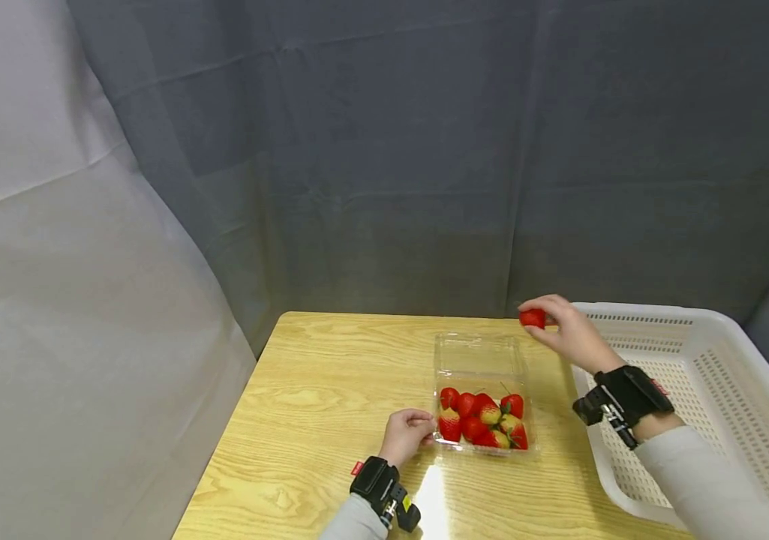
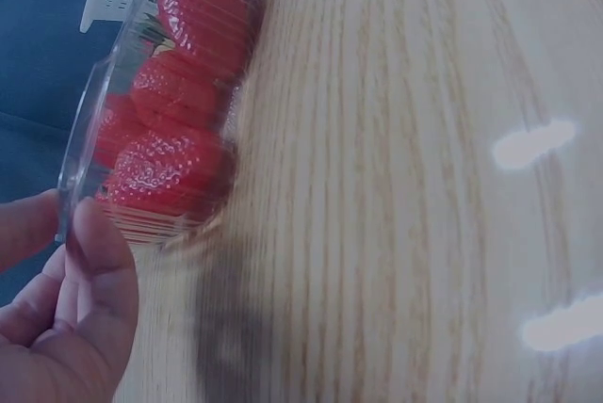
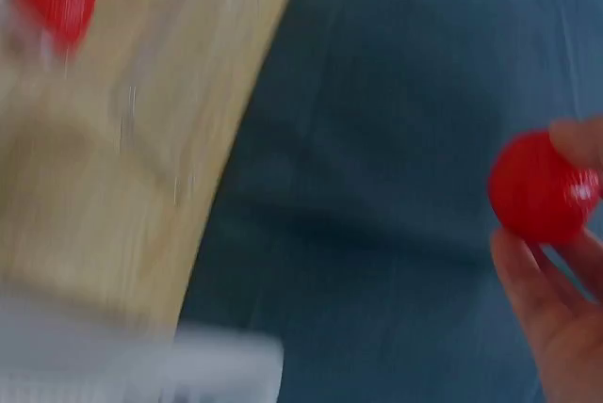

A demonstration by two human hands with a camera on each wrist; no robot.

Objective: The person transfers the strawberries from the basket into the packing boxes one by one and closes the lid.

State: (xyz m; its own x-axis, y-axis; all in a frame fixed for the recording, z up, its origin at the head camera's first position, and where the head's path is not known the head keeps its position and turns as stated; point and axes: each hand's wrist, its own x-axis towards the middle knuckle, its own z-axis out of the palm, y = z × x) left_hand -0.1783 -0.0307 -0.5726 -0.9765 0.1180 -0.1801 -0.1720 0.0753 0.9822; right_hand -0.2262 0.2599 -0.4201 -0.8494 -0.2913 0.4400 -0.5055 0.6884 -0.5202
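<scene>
A clear plastic clamshell box point(image 1: 481, 358) lies with its lid folded back on the wooden table. Several strawberries point(image 1: 473, 429), red and some partly pale yellow, fill its near half. My left hand point(image 1: 407, 436) pinches the box's rim at its left side, thumb and finger on the clear edge in the left wrist view. Between the fingertips of my right hand point(image 1: 572, 334) is a single red strawberry point(image 3: 539, 188), held in the air beyond the box's upper right corner, near the basket's back left corner.
A large white plastic basket point(image 1: 698, 405) with slotted walls stands on the right, under my right forearm. The wooden table point(image 1: 316, 382) stretches to the left of the box. Behind it hangs a dark grey cloth point(image 1: 384, 187), with a lighter cloth point(image 1: 73, 337) on the left.
</scene>
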